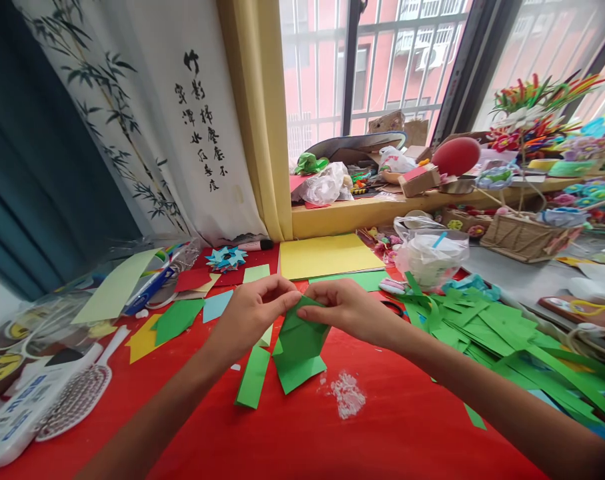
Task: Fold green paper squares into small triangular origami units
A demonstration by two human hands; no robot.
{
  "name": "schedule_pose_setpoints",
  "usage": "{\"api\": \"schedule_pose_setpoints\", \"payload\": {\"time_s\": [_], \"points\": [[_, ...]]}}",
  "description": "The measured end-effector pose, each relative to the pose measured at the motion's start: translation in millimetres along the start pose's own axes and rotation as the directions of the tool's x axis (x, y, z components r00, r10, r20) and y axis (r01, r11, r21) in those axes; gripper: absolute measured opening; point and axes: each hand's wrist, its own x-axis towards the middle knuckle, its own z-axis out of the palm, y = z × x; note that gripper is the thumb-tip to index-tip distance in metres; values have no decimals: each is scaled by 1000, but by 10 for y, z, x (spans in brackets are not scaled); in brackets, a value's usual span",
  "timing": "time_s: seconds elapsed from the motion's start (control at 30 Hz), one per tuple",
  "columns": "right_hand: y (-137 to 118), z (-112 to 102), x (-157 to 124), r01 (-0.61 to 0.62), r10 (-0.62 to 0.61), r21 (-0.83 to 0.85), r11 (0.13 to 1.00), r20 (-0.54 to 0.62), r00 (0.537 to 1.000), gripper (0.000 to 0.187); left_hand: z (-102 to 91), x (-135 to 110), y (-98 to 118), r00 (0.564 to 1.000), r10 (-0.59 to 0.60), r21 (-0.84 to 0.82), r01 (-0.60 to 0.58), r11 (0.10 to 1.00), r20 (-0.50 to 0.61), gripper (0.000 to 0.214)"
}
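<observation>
A piece of folded green paper [302,337] is held up over the red tabletop, pinched at its top edge by both hands. My left hand [255,307] grips its upper left corner between thumb and finger. At the upper right, my right hand [342,308] has thumb and fingers closed on the same paper. Just below lies another green paper piece [297,373], partly covered by the held one. A folded green strip [253,377] rests to its left. White crumbs [348,395] are scattered on the table to the right.
Cut green paper strips [492,333] are heaped at right. Yellow paper sheets [327,257] lie at the back, near a blue folded-paper ring [226,259]. A white hairbrush [82,393] and a white box-like item [32,413] are at left. A plastic cup in a bag [432,257] stands behind the strips.
</observation>
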Motion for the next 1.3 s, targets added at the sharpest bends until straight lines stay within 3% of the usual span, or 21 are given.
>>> {"api": "schedule_pose_setpoints", "payload": {"time_s": [0.2,0.33,0.47,0.67,0.73,0.83,0.93,1.03,1.1,1.2,1.3], "points": [[-5,-12,10,-9,18,87,996,-108,994,32,-15,11,-5,999,-4,40,2,999,48,24],[45,-10,37,11,1,74,997,-152,988,34,-4,32,-44,1000,-22,58,22,998,11,25],[78,-17,53,-2,46,222,975,-193,980,33,-24,45,-68,998,-36,-8,37,999,56,21],[32,-75,53,-119,124,406,906,16,992,29,-127,41,-15,997,-29,25,27,999,72,20],[23,-79,48,-115,122,388,914,7,993,28,-146,43,-1,999,-22,9,21,1000,44,19],[23,-54,35,-143,113,306,941,114,987,27,-155,42,5,999,-17,-41,15,999,-41,17],[22,-14,22,-143,98,289,947,165,981,24,-151,24,5,999,18,14,-17,1000,-38,16],[16,0,25,-124,101,340,932,86,991,23,-135,10,3,997,64,86,-67,994,36,17],[20,-7,38,-106,108,374,921,17,994,24,-119,18,-7,997,71,66,-71,995,-5,19],[46,-21,60,-41,119,437,898,-153,981,22,-96,54,-34,995,14,-85,-23,996,-101,29],[82,-5,64,30,117,466,884,-285,951,20,-61,85,-65,998,-56,-242,57,969,11,43]]}}
